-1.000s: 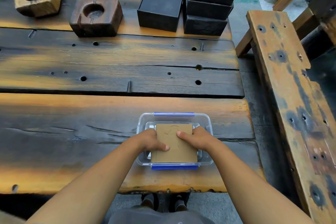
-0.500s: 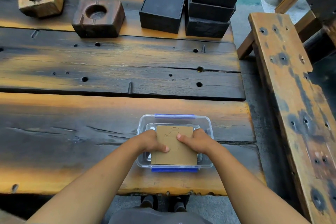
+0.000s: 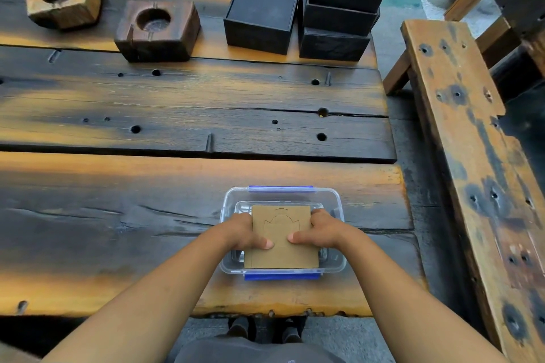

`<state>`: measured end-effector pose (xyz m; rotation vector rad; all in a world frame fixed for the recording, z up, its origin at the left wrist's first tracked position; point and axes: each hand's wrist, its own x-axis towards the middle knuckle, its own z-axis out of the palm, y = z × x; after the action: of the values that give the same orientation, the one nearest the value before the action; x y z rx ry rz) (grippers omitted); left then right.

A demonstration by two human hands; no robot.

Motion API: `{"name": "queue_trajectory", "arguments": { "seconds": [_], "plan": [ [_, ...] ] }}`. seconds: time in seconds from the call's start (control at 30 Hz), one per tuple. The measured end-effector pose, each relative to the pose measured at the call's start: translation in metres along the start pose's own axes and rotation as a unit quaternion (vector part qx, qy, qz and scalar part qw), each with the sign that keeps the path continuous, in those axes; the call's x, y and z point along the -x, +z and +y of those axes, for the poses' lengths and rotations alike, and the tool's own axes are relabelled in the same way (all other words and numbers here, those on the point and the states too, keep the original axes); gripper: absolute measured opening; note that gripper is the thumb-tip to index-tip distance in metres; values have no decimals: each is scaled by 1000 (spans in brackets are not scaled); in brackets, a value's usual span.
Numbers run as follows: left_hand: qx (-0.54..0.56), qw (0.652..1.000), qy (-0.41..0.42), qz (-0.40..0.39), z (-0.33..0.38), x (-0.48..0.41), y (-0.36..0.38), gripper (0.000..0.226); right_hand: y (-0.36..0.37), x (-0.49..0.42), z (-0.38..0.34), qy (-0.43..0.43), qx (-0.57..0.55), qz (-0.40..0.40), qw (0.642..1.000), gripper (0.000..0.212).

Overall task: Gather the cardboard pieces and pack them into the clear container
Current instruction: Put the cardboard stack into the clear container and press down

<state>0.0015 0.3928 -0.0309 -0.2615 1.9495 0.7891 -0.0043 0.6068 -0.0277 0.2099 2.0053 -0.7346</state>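
With both hands clamped on its side edges, the cardboard stack (image 3: 281, 237) sits square over the clear container (image 3: 336, 200), and that looks like the point: a two-sided hold keeps the pieces aligned so they go down flat between the walls. Left hand (image 3: 246, 231) grips the left edge, thumb lying on top; right hand (image 3: 320, 230) mirrors it on the right, fingers curled under and out of sight. How deep the stack sits inside, I can't tell. It's plain brown card, roughly square, with a faint cut outline on the top face. The container itself rests near the table (image 3: 147, 215) edge, blue clips front and back.
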Motion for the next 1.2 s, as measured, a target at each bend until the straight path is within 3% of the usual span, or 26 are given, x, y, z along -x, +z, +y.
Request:
{"name": "queue_trajectory", "arguments": {
  "seconds": [0.3, 0.73, 1.03, 1.2],
  "plan": [
    [-17, 1000, -8, 19, 0, 0, 4, 64, 7, -1, 1, 17, -5, 32, 999, 89],
    [0, 999, -35, 33, 2, 2, 9, 67, 7, 2, 1, 11, -20, 31, 999, 80],
    [21, 1000, -4, 22, -2, 5, 9, 62, 7, 5, -1, 13, -10, 23, 1000, 81],
    [0, 1000, 17, 21, 3, 1, 0, 56, 6, 5, -1, 13, -34, 33, 999, 71]
  ]
}}
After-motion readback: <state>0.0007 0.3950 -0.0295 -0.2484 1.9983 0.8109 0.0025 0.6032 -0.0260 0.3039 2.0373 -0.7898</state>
